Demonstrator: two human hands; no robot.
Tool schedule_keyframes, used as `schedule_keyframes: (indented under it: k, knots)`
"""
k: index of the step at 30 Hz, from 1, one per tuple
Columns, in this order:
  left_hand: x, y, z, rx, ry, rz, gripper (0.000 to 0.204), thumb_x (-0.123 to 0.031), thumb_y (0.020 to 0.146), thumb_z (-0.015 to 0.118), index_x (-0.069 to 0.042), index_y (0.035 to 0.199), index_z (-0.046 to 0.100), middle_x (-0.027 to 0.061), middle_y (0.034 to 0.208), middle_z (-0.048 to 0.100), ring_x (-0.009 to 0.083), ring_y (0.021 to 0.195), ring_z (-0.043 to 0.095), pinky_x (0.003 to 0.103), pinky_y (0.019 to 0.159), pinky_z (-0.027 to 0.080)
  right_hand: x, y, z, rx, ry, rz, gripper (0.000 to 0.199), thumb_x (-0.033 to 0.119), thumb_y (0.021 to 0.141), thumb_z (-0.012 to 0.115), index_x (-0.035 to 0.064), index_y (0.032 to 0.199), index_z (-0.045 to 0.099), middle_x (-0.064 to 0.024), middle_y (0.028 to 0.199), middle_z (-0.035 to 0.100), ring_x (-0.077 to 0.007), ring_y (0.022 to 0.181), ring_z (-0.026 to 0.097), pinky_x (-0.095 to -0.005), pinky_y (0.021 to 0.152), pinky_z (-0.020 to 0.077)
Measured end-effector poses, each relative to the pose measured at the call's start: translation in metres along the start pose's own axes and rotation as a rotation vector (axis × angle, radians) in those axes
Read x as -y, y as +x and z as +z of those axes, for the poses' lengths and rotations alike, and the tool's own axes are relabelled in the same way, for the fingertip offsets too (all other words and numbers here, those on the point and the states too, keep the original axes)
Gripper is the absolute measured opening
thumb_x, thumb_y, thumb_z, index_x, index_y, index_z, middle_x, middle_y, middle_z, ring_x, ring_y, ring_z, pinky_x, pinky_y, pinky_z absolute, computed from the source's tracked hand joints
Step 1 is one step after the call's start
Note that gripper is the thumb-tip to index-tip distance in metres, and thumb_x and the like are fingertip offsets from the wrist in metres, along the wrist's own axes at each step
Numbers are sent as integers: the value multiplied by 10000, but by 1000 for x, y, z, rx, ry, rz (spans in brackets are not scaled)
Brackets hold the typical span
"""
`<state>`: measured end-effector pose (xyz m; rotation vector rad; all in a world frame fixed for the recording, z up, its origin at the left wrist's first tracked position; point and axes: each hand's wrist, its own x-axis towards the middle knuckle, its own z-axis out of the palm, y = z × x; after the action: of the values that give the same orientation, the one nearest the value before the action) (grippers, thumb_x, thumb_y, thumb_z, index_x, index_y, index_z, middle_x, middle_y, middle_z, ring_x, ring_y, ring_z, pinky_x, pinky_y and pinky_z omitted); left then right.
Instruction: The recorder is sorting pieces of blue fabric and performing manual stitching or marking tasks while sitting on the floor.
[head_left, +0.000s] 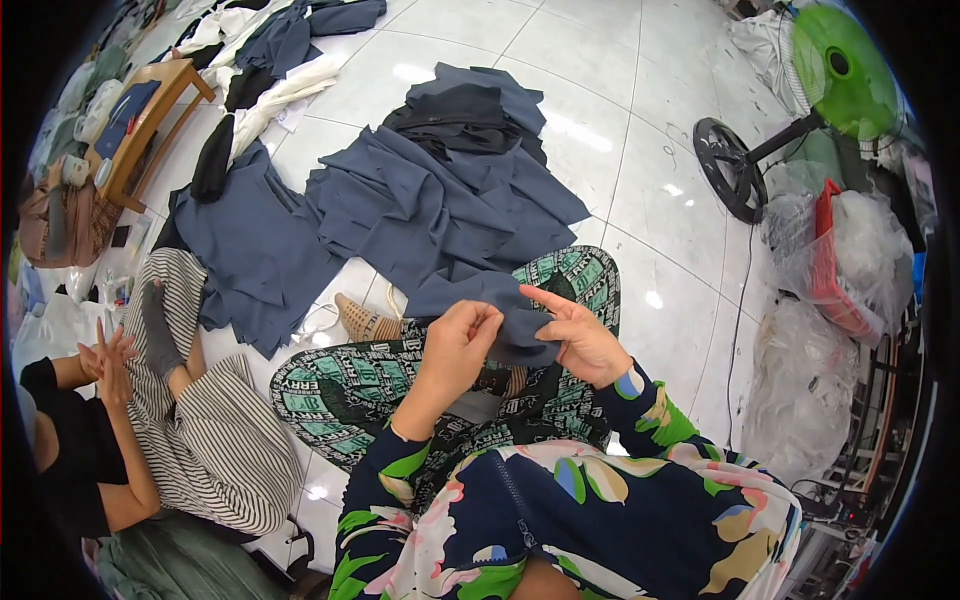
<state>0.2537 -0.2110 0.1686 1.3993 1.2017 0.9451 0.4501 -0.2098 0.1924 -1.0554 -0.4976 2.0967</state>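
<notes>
Partly between both grips [460,345] [588,343], blue-grey cloth [514,326]

Read repeated block capitals, large and small, in pale and green print over the black-and-green trousers [325,400] at the near centre; follow them in slanting rows round the 2 bent knees, broken by folds. Read also 1 short run of dark capitals across the beige sock [378,322], left of centre, just beyond the left trouser leg.

The cloth [455,286] is plain slate-blue, the tiled floor [670,290] white.
</notes>
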Motion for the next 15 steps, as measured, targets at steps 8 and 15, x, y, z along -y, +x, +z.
schedule_keyframes:
  k: [8,15]
  knots:
    - [-2,-19,0,-137,187,240,102,-61,830,651,12,890,613,101,789,590,187,551,551,272,510,440,-7,-1,1,-67,35,60,514,-38,832,525,0,1335,426,-95,1078,623,-147,945,614,-329,873,490]
    - [-11,-26,3,-163,222,314,118,-38,799,675,-4,897,620,90,806,599,174,574,579,272,513,466,-4,-3,5,19,75,53,477,-29,845,499,7,1318,453,-110,1117,611,-163,1000,604,-351,901,482]
